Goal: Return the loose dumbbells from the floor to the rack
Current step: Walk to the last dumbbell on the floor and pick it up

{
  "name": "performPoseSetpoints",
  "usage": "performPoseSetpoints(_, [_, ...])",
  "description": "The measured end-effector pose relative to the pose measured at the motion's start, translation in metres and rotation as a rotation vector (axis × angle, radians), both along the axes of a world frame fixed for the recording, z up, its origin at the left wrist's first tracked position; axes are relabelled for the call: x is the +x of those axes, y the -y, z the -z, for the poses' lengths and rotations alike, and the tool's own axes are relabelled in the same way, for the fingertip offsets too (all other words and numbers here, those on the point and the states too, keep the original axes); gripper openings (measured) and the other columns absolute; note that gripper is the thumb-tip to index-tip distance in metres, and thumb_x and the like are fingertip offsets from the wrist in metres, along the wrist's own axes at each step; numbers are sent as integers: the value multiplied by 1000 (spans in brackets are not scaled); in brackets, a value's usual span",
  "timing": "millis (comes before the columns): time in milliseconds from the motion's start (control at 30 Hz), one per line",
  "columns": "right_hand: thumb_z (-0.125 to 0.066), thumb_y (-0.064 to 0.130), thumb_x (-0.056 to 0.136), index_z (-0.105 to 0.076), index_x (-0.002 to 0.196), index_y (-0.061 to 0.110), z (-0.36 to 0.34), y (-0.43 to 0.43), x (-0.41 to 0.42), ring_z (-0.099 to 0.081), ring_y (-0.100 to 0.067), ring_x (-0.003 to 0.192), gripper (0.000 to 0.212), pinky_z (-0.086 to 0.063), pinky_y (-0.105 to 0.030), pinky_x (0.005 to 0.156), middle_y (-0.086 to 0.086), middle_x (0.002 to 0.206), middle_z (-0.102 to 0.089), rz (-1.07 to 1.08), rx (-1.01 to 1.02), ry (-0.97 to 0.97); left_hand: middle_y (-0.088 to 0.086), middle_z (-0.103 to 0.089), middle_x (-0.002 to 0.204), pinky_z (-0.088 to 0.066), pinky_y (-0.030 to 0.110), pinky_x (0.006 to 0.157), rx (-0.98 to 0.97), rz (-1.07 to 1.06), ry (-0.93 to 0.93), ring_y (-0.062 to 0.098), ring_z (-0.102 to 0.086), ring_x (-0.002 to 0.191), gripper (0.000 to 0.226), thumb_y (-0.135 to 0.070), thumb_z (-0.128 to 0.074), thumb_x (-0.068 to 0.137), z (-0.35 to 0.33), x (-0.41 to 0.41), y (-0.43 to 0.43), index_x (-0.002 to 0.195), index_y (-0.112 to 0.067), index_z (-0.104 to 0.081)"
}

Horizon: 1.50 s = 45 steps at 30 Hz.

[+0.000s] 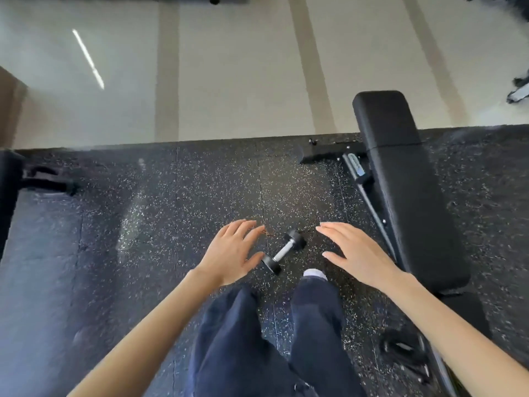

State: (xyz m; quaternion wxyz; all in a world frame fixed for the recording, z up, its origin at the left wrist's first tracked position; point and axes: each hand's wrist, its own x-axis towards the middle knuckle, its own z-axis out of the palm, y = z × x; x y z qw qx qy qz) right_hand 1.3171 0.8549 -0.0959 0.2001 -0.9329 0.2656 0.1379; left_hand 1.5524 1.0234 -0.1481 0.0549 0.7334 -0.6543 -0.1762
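Note:
A small dumbbell (284, 251) with black hex heads and a chrome handle lies diagonally on the black speckled rubber floor (171, 213), just in front of my feet. My left hand (232, 253) hovers to its left with fingers straight and spread, holding nothing. My right hand (357, 254) hovers to its right, palm down, fingers straight, also holding nothing. Neither hand touches the dumbbell. No rack shows in this view.
A black padded weight bench (406, 179) stands close on the right, its metal frame (363, 184) reaching toward the dumbbell. Dark equipment (17, 179) sits at the left edge. Beyond the rubber mat lies a pale glossy floor (229, 67). My dark trouser legs (257, 339) fill the bottom middle.

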Motion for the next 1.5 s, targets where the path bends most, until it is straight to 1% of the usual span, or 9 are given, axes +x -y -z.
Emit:
performPoseSetpoints(400, [-52, 34, 93, -35, 140, 26, 119, 117, -1, -32, -7, 134, 50, -25, -23, 108, 11, 145, -36, -406, 275, -53, 3, -66, 115, -56, 37, 80, 183, -579, -133, 26, -66, 102, 57, -52, -42, 79, 103, -130, 22, 121, -17, -60])
performPoseSetpoints(567, [-52, 30, 93, -37, 138, 29, 238, 107, 5, -31, -4, 132, 47, -22, -16, 105, 17, 139, -37, -459, 378, -56, 3, -49, 139, -41, 41, 105, 264, -727, -208, 26, -46, 128, 75, -60, -24, 80, 216, -134, 18, 139, -18, -43])
performPoseSetpoints(667, [-55, 24, 92, -39, 130, 36, 326, 104, 4, -27, 12, 118, 43, -15, -3, 96, 32, 123, -30, -433, 449, -38, 3, -43, 144, -36, 40, 108, 231, -784, -234, 25, -41, 132, 81, -62, -21, 78, 313, -140, 24, 143, -18, -39])
performPoseSetpoints(767, [-58, 25, 90, -39, 124, 46, 427, 105, -1, -28, 18, 116, 44, -21, -7, 97, 38, 123, -34, -420, 525, -58, 2, -41, 145, -34, 38, 110, 211, -815, -262, 23, -39, 133, 78, -62, -27, 80, 411, -159, 30, 143, -17, -38])
performPoseSetpoints(900, [-52, 41, 91, -37, 139, 28, 562, 104, 7, -33, -6, 133, 52, -28, -24, 107, 14, 144, -37, -444, 450, -127, 1, -40, 146, -33, 35, 111, 148, -832, -289, 19, -37, 134, 72, -58, -37, 84, 533, -173, 30, 142, -16, -39])
performPoseSetpoints(1167, [-56, 48, 87, -38, 138, 29, 740, 89, 20, -37, -7, 130, 57, -29, -27, 105, 13, 142, -41, -541, 390, -92, 0, -42, 144, -32, 35, 111, -51, -842, -311, 17, -36, 134, 69, -58, -51, 84, 689, -174, 26, 139, -17, -42])
performPoseSetpoints(1233, [-52, 58, 83, -42, 135, 28, 766, 86, 18, -44, -10, 126, 61, -35, -31, 102, 11, 137, -48, -613, 300, -78, -2, -40, 144, -27, 29, 112, -98, -849, -334, 13, -33, 135, 73, -61, -51, 83, 705, -176, 26, 140, -16, -41])
performPoseSetpoints(1333, [-33, 76, 70, -51, 126, 31, 784, 84, 20, -60, -13, 108, 75, -49, -34, 83, 12, 118, -63, -668, 121, -43, -10, -35, 143, -20, 18, 112, -198, -883, -408, 5, -29, 135, 78, -63, -55, 80, 719, -177, 28, 142, -18, -38])
performPoseSetpoints(1500, [-14, 85, 62, -52, 110, 33, 793, 84, 21, -64, -13, 88, 80, -44, -30, 67, 10, 93, -66, -754, -18, -19, -13, -32, 145, -19, 14, 112, -308, -917, -516, 3, -27, 138, 78, -65, -55, 81, 729, -180, 28, 142, -21, -36])
